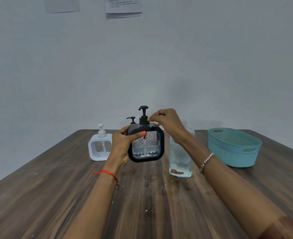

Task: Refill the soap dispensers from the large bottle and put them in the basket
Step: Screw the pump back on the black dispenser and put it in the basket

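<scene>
My left hand (123, 144) grips the left side of a black square soap dispenser (146, 146) with a clear patterned window, holding it above the table. My right hand (166, 122) pinches the collar of its black pump (143, 116). A white square dispenser (100, 147) stands on the table to the left. Behind the black one, only the pump top of a third dispenser (131, 119) shows. The large clear bottle (181, 157), open at the neck and partly full of liquid, stands to the right, partly behind my right forearm. The teal basket (234, 147) sits at the far right with nothing visible inside.
The dark wooden table (142, 204) runs to a pale wall behind. Papers (123, 7) hang on the wall high up. The table's back edge lies just behind the dispensers and basket.
</scene>
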